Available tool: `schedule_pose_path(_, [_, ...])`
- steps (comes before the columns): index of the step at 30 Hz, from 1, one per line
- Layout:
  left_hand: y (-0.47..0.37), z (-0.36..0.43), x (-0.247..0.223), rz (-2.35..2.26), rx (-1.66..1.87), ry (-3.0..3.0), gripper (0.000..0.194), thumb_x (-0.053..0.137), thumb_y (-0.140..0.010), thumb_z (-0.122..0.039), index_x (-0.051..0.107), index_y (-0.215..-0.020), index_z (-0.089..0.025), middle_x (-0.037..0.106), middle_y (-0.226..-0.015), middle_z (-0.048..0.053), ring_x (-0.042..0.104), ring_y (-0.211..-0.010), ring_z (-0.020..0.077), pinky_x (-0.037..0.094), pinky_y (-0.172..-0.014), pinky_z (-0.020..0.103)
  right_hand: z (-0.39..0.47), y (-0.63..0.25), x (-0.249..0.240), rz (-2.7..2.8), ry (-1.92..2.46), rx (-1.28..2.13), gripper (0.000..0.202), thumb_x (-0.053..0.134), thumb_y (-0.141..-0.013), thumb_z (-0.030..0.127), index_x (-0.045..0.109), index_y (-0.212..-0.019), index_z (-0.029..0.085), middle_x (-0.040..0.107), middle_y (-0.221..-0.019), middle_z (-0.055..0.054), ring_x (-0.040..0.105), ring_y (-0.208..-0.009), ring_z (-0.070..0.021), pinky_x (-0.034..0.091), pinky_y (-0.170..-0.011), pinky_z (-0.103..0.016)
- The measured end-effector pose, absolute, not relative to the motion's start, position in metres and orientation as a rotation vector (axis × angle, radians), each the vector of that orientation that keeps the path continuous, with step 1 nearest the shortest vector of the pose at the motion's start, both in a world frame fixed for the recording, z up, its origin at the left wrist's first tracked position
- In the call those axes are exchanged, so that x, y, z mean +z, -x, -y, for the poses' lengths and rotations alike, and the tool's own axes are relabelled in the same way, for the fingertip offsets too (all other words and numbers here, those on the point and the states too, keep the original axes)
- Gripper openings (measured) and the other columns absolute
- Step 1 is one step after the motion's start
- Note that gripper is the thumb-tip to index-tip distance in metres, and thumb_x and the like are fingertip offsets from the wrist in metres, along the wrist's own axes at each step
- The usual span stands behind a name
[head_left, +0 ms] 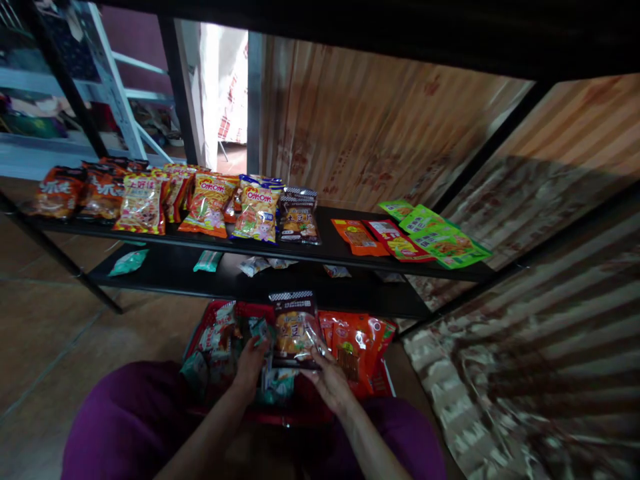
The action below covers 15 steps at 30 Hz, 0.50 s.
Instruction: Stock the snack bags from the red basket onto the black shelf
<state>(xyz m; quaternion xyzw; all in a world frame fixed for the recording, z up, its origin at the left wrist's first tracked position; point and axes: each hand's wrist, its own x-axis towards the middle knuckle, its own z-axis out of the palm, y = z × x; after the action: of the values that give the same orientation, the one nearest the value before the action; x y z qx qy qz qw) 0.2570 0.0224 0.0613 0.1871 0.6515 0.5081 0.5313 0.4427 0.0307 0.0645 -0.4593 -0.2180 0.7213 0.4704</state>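
Observation:
My right hand is closed on the lower right edge of a brown snack bag with a clear window showing yellow chips. The bag stands tilted over a red basket between my knees. My left hand is inside the basket, left of the bag, its fingers curled beside a small teal-and-white packet. What those fingers hold, if anything, is hard to make out. Several red-and-white packets lie at the basket's left, and orange bags fill its right side.
A black shelf before me carries orange-black bags, yellow bags, a brown bag and flat green packets. Small packets lie on the lower shelf. A patterned curtain hangs behind; black posts frame the shelf.

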Motion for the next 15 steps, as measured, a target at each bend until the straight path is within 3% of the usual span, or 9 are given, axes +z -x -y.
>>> schedule_pose_path(3, [-0.263, -0.009, 0.061, -1.379, 1.183, -0.262, 0.032, 0.067, -0.069, -0.03, 0.062, -0.095, -0.013, 0.067, -0.08, 0.007, 0.063, -0.068, 0.0156, 0.053, -0.063, 0.03, -0.027, -0.44, 0.072, 0.392, 1.08, 1.817, 0.056, 0.077, -0.064, 0.024, 0.057, -0.116, 0.028, 0.072, -0.091, 0.0, 0.068, -0.088, -0.0184, 0.056, -0.081, -0.035])
schedule_pose_path(6, [-0.272, 0.003, 0.065, -1.27, 1.234, -0.176, 0.026, 0.073, -0.063, -0.025, 0.063, -0.084, -0.014, 0.066, -0.077, 0.004, 0.063, -0.07, 0.0143, 0.054, -0.066, 0.028, -0.023, -0.44, 0.076, 0.325, 1.114, 1.834, 0.054, 0.079, -0.062, 0.018, 0.059, -0.111, 0.027, 0.072, -0.09, 0.0, 0.068, -0.084, -0.0182, 0.058, -0.078, -0.035])
schedule_pose_path(10, [-0.275, 0.012, 0.072, -1.184, 1.285, -0.116, 0.026, 0.075, -0.056, -0.017, 0.063, -0.079, -0.014, 0.066, -0.075, 0.004, 0.064, -0.071, 0.0152, 0.055, -0.07, 0.031, -0.018, -0.441, 0.079, 0.327, 1.133, 1.84, 0.052, 0.078, -0.063, 0.017, 0.058, -0.11, 0.025, 0.072, -0.092, -0.001, 0.069, -0.085, -0.0184, 0.058, -0.076, -0.034])
schedule_pose_path(15, [-0.264, 0.012, 0.076, -1.203, 1.288, -0.115, 0.019, 0.072, -0.057, -0.013, 0.064, -0.074, -0.013, 0.066, -0.067, 0.002, 0.062, -0.062, 0.0137, 0.055, -0.062, 0.029, -0.013, -0.436, 0.081, 0.325, 1.137, 1.832, 0.05, 0.076, -0.064, 0.017, 0.058, -0.11, 0.026, 0.072, -0.091, -0.001, 0.069, -0.084, -0.0181, 0.058, -0.076, -0.034])
